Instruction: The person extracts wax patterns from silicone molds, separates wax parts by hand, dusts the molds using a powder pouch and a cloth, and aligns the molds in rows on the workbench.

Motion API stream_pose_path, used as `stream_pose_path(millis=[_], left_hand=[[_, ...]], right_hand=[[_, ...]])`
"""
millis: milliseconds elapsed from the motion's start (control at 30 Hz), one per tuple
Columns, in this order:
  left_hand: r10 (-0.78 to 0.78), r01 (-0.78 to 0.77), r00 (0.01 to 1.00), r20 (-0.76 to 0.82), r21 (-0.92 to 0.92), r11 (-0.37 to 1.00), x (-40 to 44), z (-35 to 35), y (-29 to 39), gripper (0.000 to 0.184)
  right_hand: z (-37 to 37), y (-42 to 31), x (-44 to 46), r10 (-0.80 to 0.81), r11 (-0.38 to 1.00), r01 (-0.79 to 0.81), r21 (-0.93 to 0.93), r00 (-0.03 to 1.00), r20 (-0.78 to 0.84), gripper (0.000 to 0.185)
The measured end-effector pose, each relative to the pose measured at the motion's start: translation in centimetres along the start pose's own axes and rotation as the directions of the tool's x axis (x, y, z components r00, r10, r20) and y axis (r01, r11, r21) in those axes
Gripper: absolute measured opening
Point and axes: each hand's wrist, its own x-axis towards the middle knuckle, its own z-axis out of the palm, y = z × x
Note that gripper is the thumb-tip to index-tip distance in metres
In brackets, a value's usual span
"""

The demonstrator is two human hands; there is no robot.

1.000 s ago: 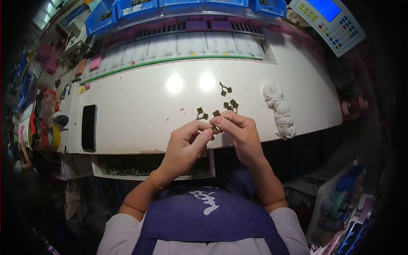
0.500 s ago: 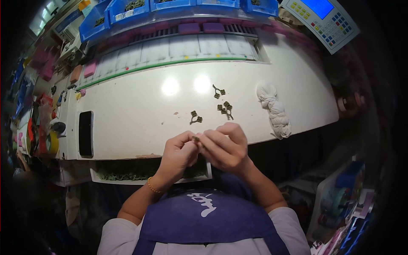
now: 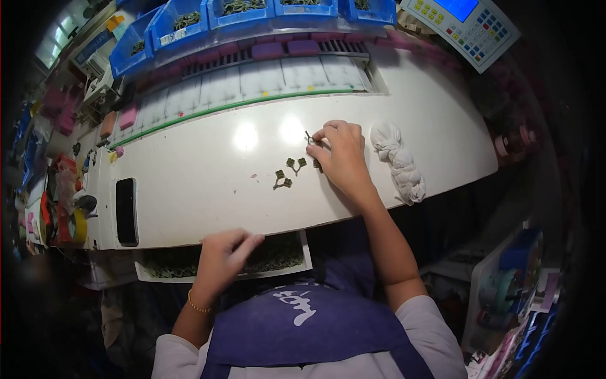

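Note:
My right hand (image 3: pixel 341 155) is on the white tabletop, its thumb and forefinger closed around a small dark green forked piece (image 3: pixel 308 137) that looks like a sprig with square ends. Another such piece is partly hidden under that hand. To its left lie two more forked pieces: one piece (image 3: pixel 295 167) close to the thumb, the other piece (image 3: pixel 281 180) nearer the front edge. My left hand (image 3: pixel 224 256), slightly blurred, hovers over an open white drawer (image 3: pixel 307 249) full of green pieces. Its thumb and finger are apart, with nothing visible between them.
A twisted white cloth (image 3: pixel 399 163) lies right of my right hand. At the left stands a black phone (image 3: pixel 126 211). Blue bins (image 3: pixel 178 39) holding green pieces line the back, beside a keypad device with a blue screen (image 3: pixel 464 28). A green strip (image 3: pixel 233 103) crosses the table.
My hands were together at the table edge and have parted. The right moved forward to the forked pieces, the left back over the drawer. An additional piece lies on the table.

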Motion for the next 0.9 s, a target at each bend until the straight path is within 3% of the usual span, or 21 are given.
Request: stream_pose_path(millis=[100,133,167,200,233,267,300,367,433,500,533,567,600,633,700,733,800,900], left_hand=[[0.240,-0.258,0.943,-0.230,-0.047,0.965,4.4,-0.3,2.6,0.012],[0.352,-0.364,0.889,-0.291,0.015,0.931,5.9,0.0,3.5,0.018],[0.459,-0.459,0.820,-0.342,0.086,0.884,7.3,0.4,4.1,0.024],[0.585,-0.551,0.741,-0.331,0.199,0.810,8.7,0.8,4.4,0.029],[0.699,-0.628,0.649,-0.300,0.307,0.715,9.7,1.1,4.6,0.034],[0.754,-0.666,0.595,-0.277,0.355,0.656,10.2,1.3,5.1,0.030],[0.753,-0.665,0.598,-0.275,0.355,0.657,10.2,1.3,5.1,0.030],[0.763,-0.683,0.633,-0.132,0.370,0.630,10.2,1.3,4.9,0.023],[0.755,-0.680,0.645,-0.122,0.358,0.639,9.8,1.3,4.8,0.016],[0.671,-0.655,0.725,-0.154,0.145,0.741,9.3,1.4,4.4,0.010],[0.668,-0.652,0.728,-0.155,0.146,0.744,9.1,1.4,4.3,0.010],[0.590,-0.595,0.795,-0.144,0.011,0.804,8.9,1.5,4.2,0.009],[0.507,-0.520,0.854,-0.119,-0.123,0.846,8.6,1.5,4.1,0.007],[0.500,-0.513,0.857,-0.122,-0.120,0.850,8.3,1.4,3.8,0.007],[0.387,-0.364,0.922,-0.007,-0.356,0.861,8.1,1.5,3.5,0.010],[0.385,-0.362,0.923,-0.006,-0.355,0.862,7.9,1.5,3.5,0.010],[0.314,-0.233,0.946,0.083,-0.500,0.834,7.7,1.4,3.8,0.014],[0.282,-0.157,0.952,0.120,-0.598,0.786,7.4,1.5,3.8,0.014]], right_hand=[[-0.2,-0.9,0.2,-0.024,1.000,0.024,-0.002,0.999,-0.043,0.019],[-0.4,-1.4,0.2,-0.033,0.999,0.033,0.000,0.999,-0.041,0.019],[-0.9,-2.0,0.2,0.092,0.960,-0.109,0.257,0.993,0.077,0.017],[-1.4,-2.5,0.0,0.180,0.838,-0.270,0.475,0.957,0.226,0.016],[-1.7,-2.9,-0.3,0.175,0.838,-0.268,0.476,0.957,0.230,0.016],[-2.0,-3.2,-0.7,0.079,0.865,-0.150,0.478,0.983,0.165,0.015],[-2.5,-3.6,-1.1,-0.015,0.880,-0.034,0.473,0.995,0.099,0.015],[-4.4,-4.6,-1.3,0.004,0.869,-0.085,0.488,0.986,0.165,0.016],[-5.1,-4.8,-1.4,-0.070,0.874,-0.054,0.482,0.969,0.235,0.017],[-5.0,-4.8,-1.7,-0.076,0.847,-0.057,0.529,0.971,0.228,0.018],[-5.0,-4.8,-1.7,-0.086,0.819,-0.056,0.571,0.972,0.219,0.019],[-4.8,-4.7,-1.9,-0.090,0.818,-0.055,0.573,0.971,0.222,0.019],[-4.5,-4.5,-2.1,-0.051,0.733,-0.139,0.666,0.965,0.257,0.020],[-4.1,-4.5,-2.3,-0.019,0.630,-0.221,0.745,0.954,0.299,0.022],[-4.4,-4.4,-2.3,-0.004,0.579,-0.285,0.764,0.936,0.352,0.023],[-4.5,-4.4,-2.3,0.010,0.527,-0.349,0.775,0.914,0.404,0.025],[-4.8,-4.4,-2.3,0.001,0.490,-0.369,0.790,0.906,0.423,0.026],[-4.8,-4.3,-2.6,-0.003,0.461,-0.390,0.797,0.898,0.441,0.027]])
